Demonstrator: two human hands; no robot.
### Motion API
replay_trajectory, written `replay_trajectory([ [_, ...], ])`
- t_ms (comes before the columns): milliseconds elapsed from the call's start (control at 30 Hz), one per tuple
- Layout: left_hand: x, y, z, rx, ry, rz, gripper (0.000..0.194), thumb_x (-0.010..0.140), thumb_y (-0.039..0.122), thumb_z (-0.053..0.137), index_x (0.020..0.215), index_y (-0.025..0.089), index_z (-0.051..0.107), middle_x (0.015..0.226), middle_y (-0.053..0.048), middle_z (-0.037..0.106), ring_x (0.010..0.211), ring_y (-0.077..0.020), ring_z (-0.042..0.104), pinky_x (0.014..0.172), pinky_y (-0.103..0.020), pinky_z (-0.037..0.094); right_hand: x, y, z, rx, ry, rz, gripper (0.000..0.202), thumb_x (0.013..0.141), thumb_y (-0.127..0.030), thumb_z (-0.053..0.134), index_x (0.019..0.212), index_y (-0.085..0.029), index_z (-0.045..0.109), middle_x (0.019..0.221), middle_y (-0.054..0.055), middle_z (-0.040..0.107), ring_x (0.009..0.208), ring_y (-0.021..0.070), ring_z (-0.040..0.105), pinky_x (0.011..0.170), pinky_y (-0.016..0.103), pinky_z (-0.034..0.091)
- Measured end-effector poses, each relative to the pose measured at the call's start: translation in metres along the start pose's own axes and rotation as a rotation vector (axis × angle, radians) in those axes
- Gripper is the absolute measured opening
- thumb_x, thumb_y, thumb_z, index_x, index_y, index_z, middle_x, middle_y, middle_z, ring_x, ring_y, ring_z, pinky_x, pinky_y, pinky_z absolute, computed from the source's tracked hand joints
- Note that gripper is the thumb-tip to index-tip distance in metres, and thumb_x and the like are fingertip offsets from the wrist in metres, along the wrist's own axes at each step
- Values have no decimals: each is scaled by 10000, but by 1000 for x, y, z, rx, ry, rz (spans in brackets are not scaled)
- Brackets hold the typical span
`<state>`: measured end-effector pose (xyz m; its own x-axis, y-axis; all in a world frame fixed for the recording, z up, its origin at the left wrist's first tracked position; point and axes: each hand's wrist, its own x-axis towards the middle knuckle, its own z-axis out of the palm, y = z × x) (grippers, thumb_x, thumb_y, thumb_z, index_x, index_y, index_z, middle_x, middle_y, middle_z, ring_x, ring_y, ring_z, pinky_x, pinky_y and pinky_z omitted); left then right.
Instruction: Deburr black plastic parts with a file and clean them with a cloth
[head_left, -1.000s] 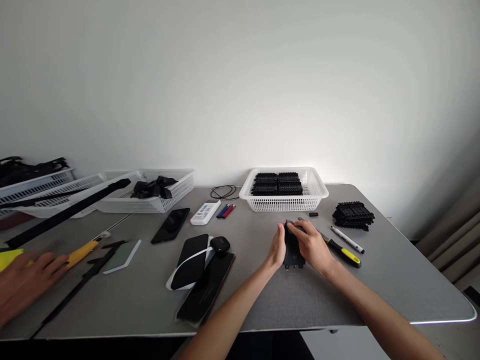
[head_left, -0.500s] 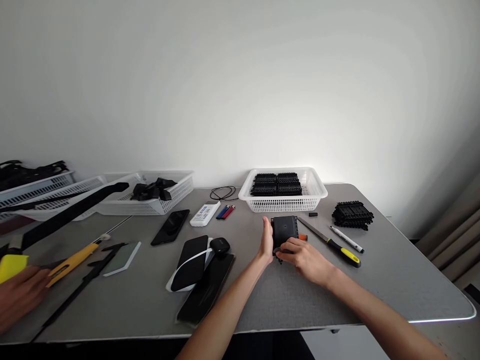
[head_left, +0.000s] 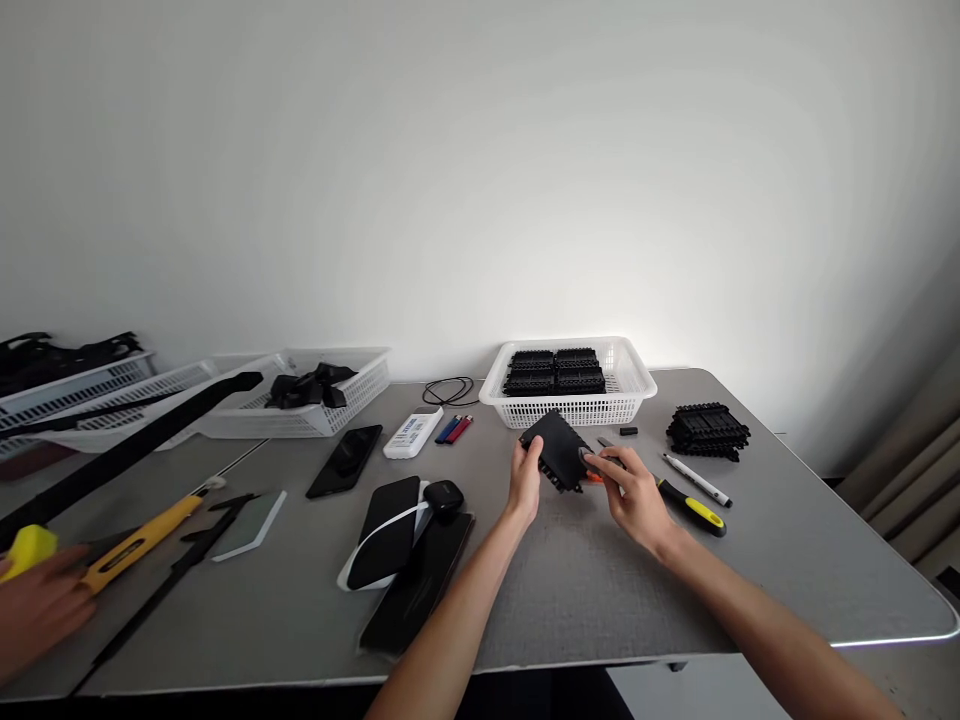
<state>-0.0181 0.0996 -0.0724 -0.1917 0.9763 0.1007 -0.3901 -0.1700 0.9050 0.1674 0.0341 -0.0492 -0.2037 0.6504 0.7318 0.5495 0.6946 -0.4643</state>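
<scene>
My left hand (head_left: 526, 480) grips the left side of a flat black plastic part (head_left: 556, 450) with toothed edges, thumb on top. The part is tilted, held over the table. In my right hand (head_left: 634, 495) is a small dark tool (head_left: 592, 460), its tip touching the part's right edge; the fingers hide its exact kind. Something orange (head_left: 594, 478) shows just below those fingers. Right of the hand lies a file (head_left: 694, 508) with a black and yellow handle, its blade partly hidden. A white marker (head_left: 697, 480) and a pile of similar black parts (head_left: 707, 431) lie beyond.
A white basket (head_left: 570, 410) with several black parts stands at the back. On the left are phones (head_left: 345, 461), a white box (head_left: 413, 432), lighters (head_left: 457, 430), a caliper (head_left: 180, 570), a yellow-handled cutter (head_left: 142, 543) and more baskets (head_left: 330, 420). Another person's hand (head_left: 45, 610) reaches in there.
The black part has turned and tilted and come up a little in my left hand. My right hand has moved from its lower edge to its right edge, and the dark tool now shows.
</scene>
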Motion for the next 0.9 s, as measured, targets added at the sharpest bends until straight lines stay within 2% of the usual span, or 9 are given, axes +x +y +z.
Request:
replay_trajectory([
  [167,-6,8,4,-79,-7,-84,312,640,274,793,861,202,585,914,-26,694,928,-189,659,922,-384,491,-1,2,8,99,61,235,329,974,-231,421,1199,-227,661,1071,103,617,960,215,631,846,366,536],
  [233,-9,11,6,-117,-25,-117,318,628,215,788,868,207,580,922,-15,698,929,-175,661,941,-383,489,0,2,11,140,46,277,324,981,-257,414,1194,-223,655,1070,101,626,975,218,632,866,376,529],
  [333,-14,14,11,-154,-100,-194,361,606,161,778,926,203,617,981,-40,721,953,-208,668,936,-408,498,-1,3,14,183,38,307,322,977,-268,416,1205,-222,639,1099,100,625,1010,221,627,894,389,518],
  [433,-19,18,13,-163,-212,-314,360,623,155,752,976,160,679,1039,-97,735,995,-258,666,942,-415,490,1,6,13,192,97,326,326,970,-266,417,1203,-219,640,1107,102,621,1017,224,621,902,402,510],
  [500,-21,21,12,-159,-278,-381,319,649,165,739,965,137,710,1054,-114,738,1015,-262,662,949,-387,483,2,10,11,190,146,341,326,966,-269,420,1190,-211,650,1089,106,622,990,225,619,887,410,511],
  [600,-22,26,10,-132,-336,-441,282,666,172,743,944,128,733,1020,-117,744,958,-254,669,874,-361,507,5,15,7,195,188,368,319,962,-288,441,1176,-203,661,1076,113,627,960,228,616,871,417,511],
  [800,-23,31,9,-102,-463,-499,326,672,189,793,978,107,717,971,-137,733,842,-243,674,704,-344,537,8,17,3,190,214,359,319,960,-309,454,1167,-195,669,1093,120,634,1016,242,612,904,421,498],
  [900,-23,30,9,-97,-449,-453,333,692,201,800,995,116,693,1005,-131,724,843,-231,680,702,-338,549,10,16,-2,123,235,386,334,961,-319,450,1172,-180,669,1077,129,635,995,249,617,897,429,498],
])
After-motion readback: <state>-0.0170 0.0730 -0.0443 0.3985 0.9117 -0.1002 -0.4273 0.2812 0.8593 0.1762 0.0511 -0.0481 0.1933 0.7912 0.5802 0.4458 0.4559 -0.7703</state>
